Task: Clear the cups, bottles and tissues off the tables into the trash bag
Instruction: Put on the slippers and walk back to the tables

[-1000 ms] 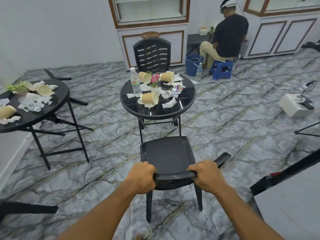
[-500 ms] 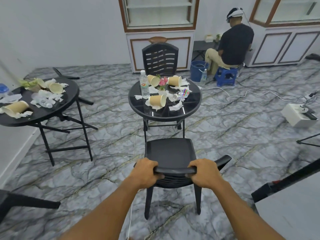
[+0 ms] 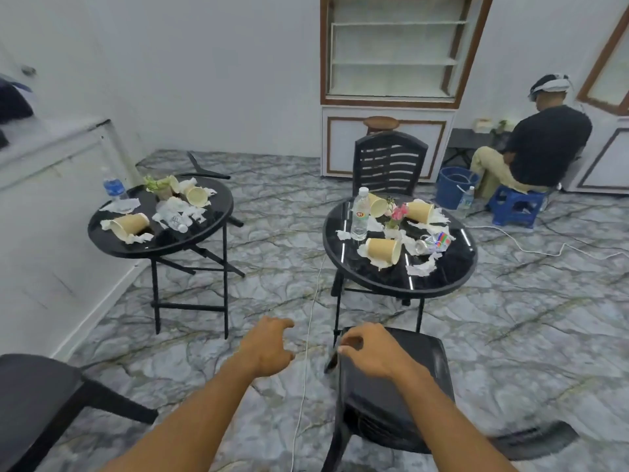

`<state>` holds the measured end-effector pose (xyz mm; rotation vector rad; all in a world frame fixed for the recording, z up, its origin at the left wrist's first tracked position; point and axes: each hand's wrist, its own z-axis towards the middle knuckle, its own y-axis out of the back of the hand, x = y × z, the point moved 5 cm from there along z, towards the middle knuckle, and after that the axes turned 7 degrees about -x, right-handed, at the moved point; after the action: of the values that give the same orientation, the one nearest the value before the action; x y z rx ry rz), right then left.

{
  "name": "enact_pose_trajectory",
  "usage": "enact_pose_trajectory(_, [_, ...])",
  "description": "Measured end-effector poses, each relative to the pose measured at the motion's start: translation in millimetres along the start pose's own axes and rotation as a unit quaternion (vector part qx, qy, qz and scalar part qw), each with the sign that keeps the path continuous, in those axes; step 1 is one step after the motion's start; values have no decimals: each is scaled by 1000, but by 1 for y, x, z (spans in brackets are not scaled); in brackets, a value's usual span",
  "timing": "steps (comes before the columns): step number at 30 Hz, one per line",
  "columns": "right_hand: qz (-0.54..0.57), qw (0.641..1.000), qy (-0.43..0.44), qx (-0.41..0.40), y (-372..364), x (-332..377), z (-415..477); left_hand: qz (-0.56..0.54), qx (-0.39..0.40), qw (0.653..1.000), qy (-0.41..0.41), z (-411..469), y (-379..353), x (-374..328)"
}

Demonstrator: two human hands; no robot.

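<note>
Tan paper cups (image 3: 384,249), clear plastic bottles (image 3: 360,213) and crumpled white tissues (image 3: 421,268) litter two round black glass tables, the nearer table (image 3: 439,284) ahead and slightly right, the other table (image 3: 112,241) off to the left by the wall. None of it looks cleared, and no trash bag shows in this view, so the job seems to be at its very start: getting clear access to the tables.

The left hand (image 3: 269,347) hangs in the air over the marble floor, fingers loosely curled and half open, holding nothing. The right hand (image 3: 369,350) hovers over the near edge of a black plastic chair (image 3: 408,386), which is tipped and blurred; whether the fingers grip the chair or merely rest by it I cannot tell.

All the litter lies well beyond both hands, past the chair. The next move likely calls for finding the bag, stepping round the chair, then reaching for the tipped cup nearest the table's front edge.
</note>
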<state>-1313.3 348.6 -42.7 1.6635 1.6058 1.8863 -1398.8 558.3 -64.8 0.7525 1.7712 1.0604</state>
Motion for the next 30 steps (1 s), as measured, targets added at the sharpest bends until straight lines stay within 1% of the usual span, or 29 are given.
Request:
enact_pose_trajectory(4, [0,1000,-11,6,-14,36,79,-25,-20,999,-1,59,39,44])
enact_pose_trajectory(7, [-2,1000,-13,-5,-18,57,133,-12,-16,1000,3,106,65,78])
enact_pose_trajectory(10, [-5,1000,-21,-8,-16,81,180,-26,-5,999,18,149,92,105])
enact_pose_trajectory(13, [6,1000,-18,-18,-13,100,228,-23,-1,1000,7,192,117,118])
enact_pose_trajectory(19, [-1,1000,-8,-8,-10,123,327,-28,11,1000,-4,279,144,140])
enact_pose_trajectory(24, [-5,1000,11,10,-9,125,456,-48,-8,999,1,387,164,162])
enact_pose_trajectory(30, [10,999,8,38,21,131,631,-36,6,999,36,552,202,174])
